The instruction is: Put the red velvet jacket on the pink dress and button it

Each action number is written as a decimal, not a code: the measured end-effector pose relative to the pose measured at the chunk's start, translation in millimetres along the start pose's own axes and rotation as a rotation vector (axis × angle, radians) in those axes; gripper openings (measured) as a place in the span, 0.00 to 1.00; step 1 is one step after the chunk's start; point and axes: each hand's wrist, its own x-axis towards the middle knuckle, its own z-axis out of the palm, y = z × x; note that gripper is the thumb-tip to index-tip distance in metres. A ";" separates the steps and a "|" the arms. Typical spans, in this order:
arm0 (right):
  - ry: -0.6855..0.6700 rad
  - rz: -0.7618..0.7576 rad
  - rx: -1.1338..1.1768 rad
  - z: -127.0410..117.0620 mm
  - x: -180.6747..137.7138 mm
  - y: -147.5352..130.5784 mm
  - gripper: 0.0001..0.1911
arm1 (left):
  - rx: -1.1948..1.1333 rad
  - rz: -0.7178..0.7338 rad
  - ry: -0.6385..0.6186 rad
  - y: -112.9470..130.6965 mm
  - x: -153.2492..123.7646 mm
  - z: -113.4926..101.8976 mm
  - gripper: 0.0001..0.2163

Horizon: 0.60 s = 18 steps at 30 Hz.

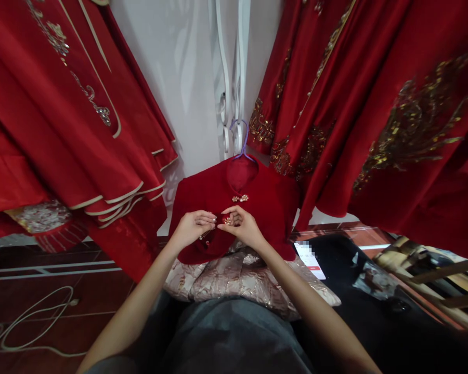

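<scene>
Red garment [214,197] hangs left of a plastic bag [374,281], contents blurred.

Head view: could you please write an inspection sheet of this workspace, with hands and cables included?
Surface: shiny patterned fabric beneath the red garment.
Work items: red garment on a purple hanger; gold clasp below its collar.
Clutter: lit phone and clear plastic bag, right side.
Hands: right hand pinches a small gold ornament; left hand close beside it, grip unclear.
Cables: pale cable, looped on the tiled floor at left.
Surroundings: red gowns hanging on both sides; white wall behind.
</scene>
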 end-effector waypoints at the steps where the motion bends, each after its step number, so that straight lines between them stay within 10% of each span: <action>1: 0.029 -0.021 -0.075 3.4 3.7 -0.7 0.18 | -0.021 -0.002 0.006 1.6 -0.4 -0.3 0.15; 18: 0.075 -0.079 -0.329 15.6 12.9 5.3 0.12 | 0.076 0.092 0.162 -4.5 -2.1 13.3 0.16</action>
